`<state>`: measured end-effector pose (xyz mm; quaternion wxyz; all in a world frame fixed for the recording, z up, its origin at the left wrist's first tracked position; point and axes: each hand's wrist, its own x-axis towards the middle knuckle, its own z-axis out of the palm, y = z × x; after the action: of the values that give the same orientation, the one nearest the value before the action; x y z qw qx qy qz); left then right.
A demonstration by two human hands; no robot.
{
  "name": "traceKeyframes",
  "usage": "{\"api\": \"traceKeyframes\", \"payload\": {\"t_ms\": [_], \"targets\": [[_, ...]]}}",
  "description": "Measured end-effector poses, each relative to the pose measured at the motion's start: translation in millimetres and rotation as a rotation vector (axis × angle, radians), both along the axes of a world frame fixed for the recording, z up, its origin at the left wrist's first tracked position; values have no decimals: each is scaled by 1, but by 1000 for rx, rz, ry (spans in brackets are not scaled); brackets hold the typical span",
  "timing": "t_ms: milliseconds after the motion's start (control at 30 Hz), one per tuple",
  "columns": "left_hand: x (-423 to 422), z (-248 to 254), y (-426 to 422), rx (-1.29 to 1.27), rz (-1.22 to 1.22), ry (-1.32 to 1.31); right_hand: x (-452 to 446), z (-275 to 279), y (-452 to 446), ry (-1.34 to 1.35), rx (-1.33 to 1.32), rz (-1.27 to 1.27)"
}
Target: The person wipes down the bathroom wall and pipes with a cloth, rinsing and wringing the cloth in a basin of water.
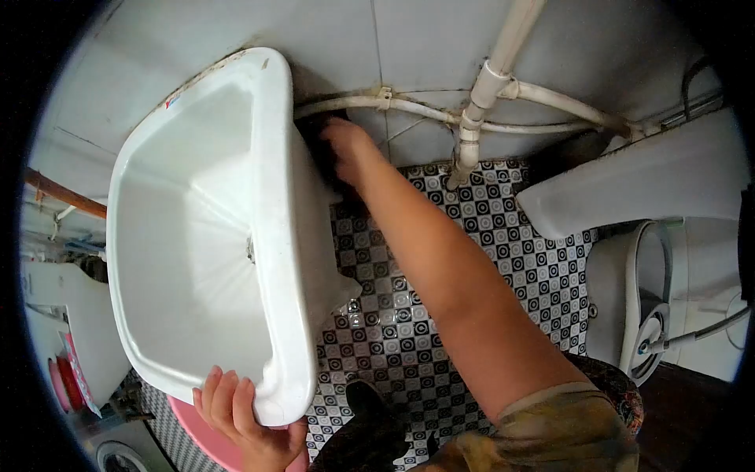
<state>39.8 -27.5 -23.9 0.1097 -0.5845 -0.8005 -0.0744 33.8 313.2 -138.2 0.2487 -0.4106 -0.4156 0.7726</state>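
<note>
A white ceramic sink [271, 197] is tilted on its side against the tiled wall, its basin facing left. My left hand [244, 413] grips the sink's lower rim, fingers over the inner edge and thumb around the outside. My right arm stretches forward to the gap between the sink and the wall. There my right hand [348, 153] is curled beside a dark patch [322, 157] close to the sink's underside. Shadow partly hides those fingers, and what they hold, if anything, cannot be made out.
White pipes [472, 126] run along the wall and down to the black-and-white patterned floor [503, 228]. On the right are a white fixture [637, 173] and a showerhead [651, 344]. A pink basin [204, 433] stands under the sink, near a washing machine [122, 452].
</note>
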Motion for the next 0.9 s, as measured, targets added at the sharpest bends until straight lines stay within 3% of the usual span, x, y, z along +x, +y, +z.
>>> {"api": "traceKeyframes", "payload": {"t_ms": [33, 67, 100, 167, 267, 400, 467, 500, 533, 633, 767, 900], "targets": [[0, 0, 0, 6, 8, -4, 2, 2, 0, 17, -104, -16], [0, 1, 0, -3, 9, 1, -1, -18, 2, 349, -270, -133], [0, 1, -1, -12, 8, 4, 2, -28, 2, 340, -266, -127], [0, -1, -3, -7, 20, -10, 15, -40, 2, 628, -336, -289], [-1, -3, -2, 16, 17, -18, 34, -75, -2, 563, -323, -316], [0, 1, 0, 21, 3, -30, 72, -41, -15, 392, -356, -353], [-2, 2, 2, 23, -3, -32, 84, -59, -1, 301, 193, -335], [-2, 2, 2, 24, -17, -30, 88, 12, -18, 423, -43, -406], [-2, 2, 2, 29, -11, -30, 88, 15, -14, 424, -38, -399], [-3, 2, 1, 26, -16, -66, 80, 23, 11, -236, 1164, -373], [-4, 1, 1, 40, -26, -54, 71, 24, 15, -545, 1476, -110], [-5, -3, 0, 66, -32, -66, 55, 18, 10, -754, 1536, -13]]}}
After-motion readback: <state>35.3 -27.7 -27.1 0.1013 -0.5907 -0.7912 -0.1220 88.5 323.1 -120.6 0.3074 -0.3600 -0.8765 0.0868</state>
